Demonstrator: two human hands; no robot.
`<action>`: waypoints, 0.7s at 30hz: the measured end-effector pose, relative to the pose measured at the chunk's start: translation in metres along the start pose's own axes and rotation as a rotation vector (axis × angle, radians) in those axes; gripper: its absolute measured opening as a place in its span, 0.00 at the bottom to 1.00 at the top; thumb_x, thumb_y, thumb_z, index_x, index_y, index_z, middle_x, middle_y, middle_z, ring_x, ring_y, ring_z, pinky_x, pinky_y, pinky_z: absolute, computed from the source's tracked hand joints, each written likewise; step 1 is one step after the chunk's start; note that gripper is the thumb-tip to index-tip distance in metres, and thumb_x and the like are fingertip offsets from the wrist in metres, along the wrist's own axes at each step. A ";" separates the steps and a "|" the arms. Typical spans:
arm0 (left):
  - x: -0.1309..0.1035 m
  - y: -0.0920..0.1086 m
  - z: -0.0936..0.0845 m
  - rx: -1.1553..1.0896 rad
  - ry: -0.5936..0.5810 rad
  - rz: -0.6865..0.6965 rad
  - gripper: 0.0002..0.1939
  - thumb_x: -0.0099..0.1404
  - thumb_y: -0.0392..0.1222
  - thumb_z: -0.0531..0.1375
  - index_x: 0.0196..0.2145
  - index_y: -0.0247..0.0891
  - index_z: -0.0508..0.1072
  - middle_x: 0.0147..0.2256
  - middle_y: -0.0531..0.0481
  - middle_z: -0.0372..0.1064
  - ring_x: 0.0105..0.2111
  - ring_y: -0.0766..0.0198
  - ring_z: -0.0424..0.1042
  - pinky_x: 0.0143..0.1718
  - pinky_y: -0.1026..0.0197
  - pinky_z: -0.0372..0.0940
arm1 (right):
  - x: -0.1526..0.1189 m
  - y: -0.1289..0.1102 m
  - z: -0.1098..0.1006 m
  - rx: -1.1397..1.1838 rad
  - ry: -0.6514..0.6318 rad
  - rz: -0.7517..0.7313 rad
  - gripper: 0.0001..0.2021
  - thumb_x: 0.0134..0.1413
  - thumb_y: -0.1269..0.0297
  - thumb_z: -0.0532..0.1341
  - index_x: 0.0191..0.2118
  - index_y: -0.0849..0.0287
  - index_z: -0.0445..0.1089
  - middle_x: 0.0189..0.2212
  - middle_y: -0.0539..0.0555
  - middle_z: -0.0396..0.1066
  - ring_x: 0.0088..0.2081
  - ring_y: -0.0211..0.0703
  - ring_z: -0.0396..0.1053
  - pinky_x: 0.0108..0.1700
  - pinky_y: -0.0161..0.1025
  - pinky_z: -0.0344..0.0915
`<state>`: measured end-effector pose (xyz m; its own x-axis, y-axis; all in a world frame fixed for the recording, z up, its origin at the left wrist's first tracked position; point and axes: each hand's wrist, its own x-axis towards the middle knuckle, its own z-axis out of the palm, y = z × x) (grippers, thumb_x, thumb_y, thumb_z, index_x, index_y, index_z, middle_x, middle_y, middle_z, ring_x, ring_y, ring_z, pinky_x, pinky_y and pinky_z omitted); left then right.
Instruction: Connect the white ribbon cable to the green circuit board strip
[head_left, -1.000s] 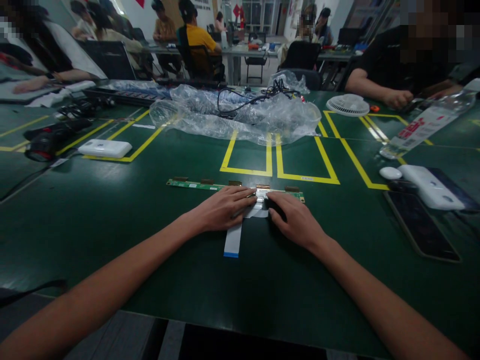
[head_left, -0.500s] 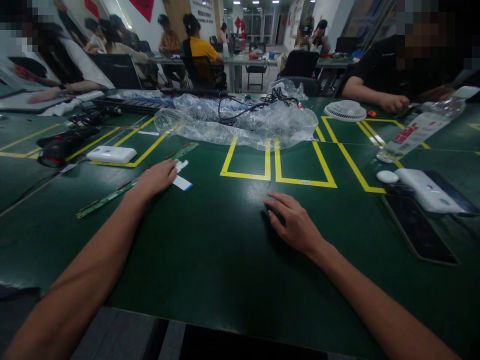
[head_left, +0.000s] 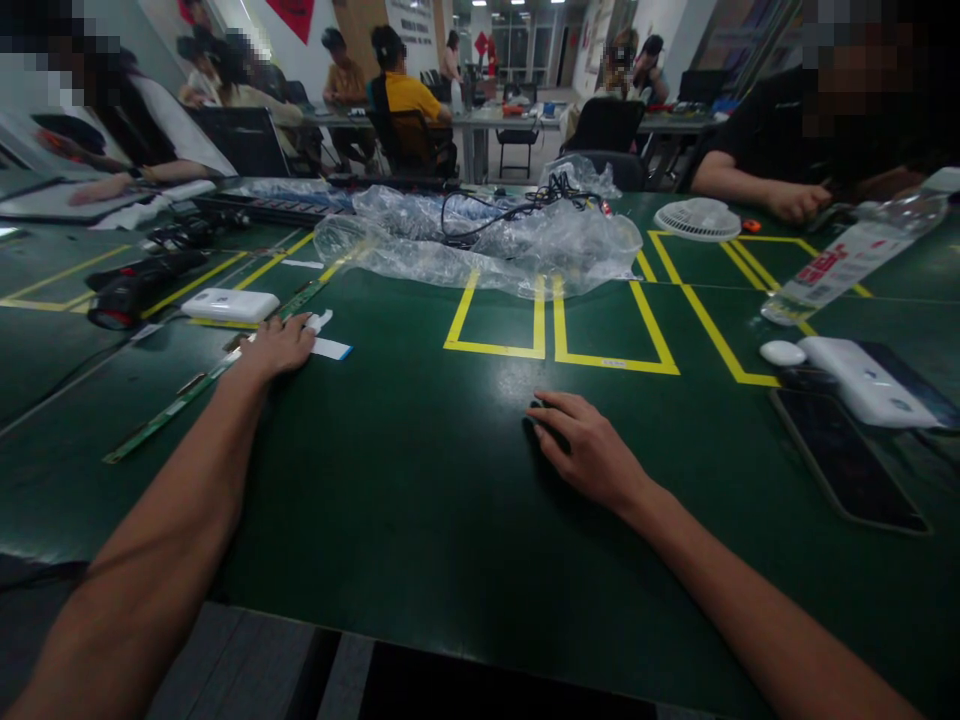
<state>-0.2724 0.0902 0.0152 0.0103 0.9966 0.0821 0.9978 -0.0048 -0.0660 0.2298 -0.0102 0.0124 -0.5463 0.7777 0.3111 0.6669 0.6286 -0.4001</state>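
Observation:
My left hand (head_left: pixel 276 345) rests over a long, narrow green circuit board (head_left: pixel 166 412) lying slantwise on the table, its fingers closed about the board's middle. Part of the board is hidden under that hand. Beside the fingertips a white ribbon cable (head_left: pixel 330 348) with a blue end sticks out to the right. My right hand (head_left: pixel 589 440) lies on the green tabletop (head_left: pixel 420 520), fingers loosely bent and apart, holding nothing.
Clear plastic wrap (head_left: pixel 480 245) with black cables is heaped mid-table. A white box-shaped device (head_left: pixel 229 305) lies beyond my left hand. To the right are a phone (head_left: pixel 847 460), another white device (head_left: pixel 870 380) and a tilted water bottle (head_left: pixel 847 260). People sit across the table.
My left hand has shifted left, and the circuit board with its ribbon cable has slid left along with it. My right hand stays in place. The view has shifted slightly.

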 end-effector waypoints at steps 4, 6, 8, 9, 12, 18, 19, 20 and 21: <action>0.005 0.000 0.003 0.002 -0.051 -0.206 0.32 0.81 0.50 0.37 0.70 0.24 0.56 0.67 0.23 0.54 0.63 0.26 0.58 0.48 0.20 0.60 | 0.000 0.000 0.000 -0.001 -0.006 0.000 0.16 0.69 0.66 0.57 0.57 0.59 0.75 0.61 0.65 0.72 0.62 0.57 0.69 0.61 0.61 0.68; 0.007 0.006 0.001 -0.003 -0.060 -0.229 0.32 0.81 0.50 0.38 0.70 0.23 0.57 0.68 0.21 0.50 0.64 0.21 0.53 0.47 0.15 0.57 | 0.001 -0.001 0.001 -0.011 -0.006 0.000 0.16 0.69 0.66 0.57 0.56 0.59 0.75 0.60 0.65 0.72 0.61 0.57 0.69 0.61 0.61 0.68; 0.007 0.019 -0.003 -0.011 -0.061 -0.185 0.31 0.81 0.49 0.41 0.69 0.21 0.59 0.70 0.21 0.47 0.66 0.20 0.50 0.50 0.13 0.52 | 0.001 -0.001 0.001 -0.013 -0.005 0.001 0.16 0.68 0.67 0.57 0.56 0.60 0.76 0.59 0.65 0.73 0.61 0.58 0.70 0.60 0.61 0.69; 0.006 0.030 -0.004 -0.020 -0.065 -0.133 0.30 0.81 0.47 0.42 0.68 0.20 0.59 0.70 0.22 0.47 0.67 0.23 0.50 0.54 0.14 0.51 | 0.002 -0.001 0.001 -0.011 -0.004 0.002 0.16 0.68 0.67 0.57 0.56 0.60 0.76 0.59 0.65 0.73 0.60 0.58 0.70 0.60 0.61 0.69; -0.001 0.085 -0.007 -0.064 -0.080 0.107 0.27 0.80 0.43 0.45 0.69 0.24 0.59 0.69 0.29 0.53 0.68 0.37 0.54 0.64 0.27 0.53 | 0.003 -0.002 0.001 -0.004 -0.003 0.004 0.16 0.68 0.67 0.57 0.55 0.60 0.76 0.59 0.66 0.73 0.60 0.58 0.70 0.59 0.61 0.70; -0.051 0.229 -0.010 -0.160 0.082 0.766 0.22 0.78 0.37 0.52 0.66 0.28 0.66 0.65 0.35 0.62 0.67 0.51 0.62 0.67 0.49 0.59 | 0.005 0.000 0.002 -0.016 0.024 0.019 0.17 0.69 0.66 0.57 0.57 0.62 0.74 0.59 0.67 0.73 0.60 0.57 0.70 0.61 0.60 0.68; -0.061 0.244 -0.011 -0.177 0.121 0.842 0.21 0.78 0.36 0.52 0.65 0.27 0.67 0.65 0.35 0.63 0.66 0.51 0.63 0.67 0.49 0.61 | 0.005 0.000 0.002 -0.021 0.029 0.024 0.17 0.68 0.67 0.57 0.58 0.61 0.74 0.59 0.66 0.73 0.60 0.57 0.70 0.62 0.60 0.68; -0.070 0.255 -0.012 -0.191 0.150 0.891 0.21 0.78 0.35 0.52 0.64 0.28 0.68 0.64 0.36 0.64 0.65 0.51 0.65 0.66 0.50 0.62 | 0.005 0.000 0.002 -0.029 0.030 0.025 0.18 0.68 0.67 0.57 0.59 0.60 0.74 0.59 0.65 0.73 0.60 0.57 0.70 0.62 0.60 0.68; -0.078 0.262 -0.013 -0.203 0.171 0.923 0.20 0.78 0.34 0.53 0.63 0.28 0.68 0.64 0.36 0.65 0.64 0.51 0.66 0.66 0.50 0.63 | 0.005 0.000 0.002 -0.040 0.027 0.024 0.18 0.68 0.67 0.57 0.59 0.60 0.73 0.59 0.65 0.73 0.60 0.57 0.70 0.62 0.60 0.68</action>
<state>-0.0113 0.0102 0.0041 0.7913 0.5669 0.2292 0.5834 -0.8122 -0.0055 0.2257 -0.0068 0.0121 -0.5160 0.7924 0.3253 0.6997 0.6090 -0.3736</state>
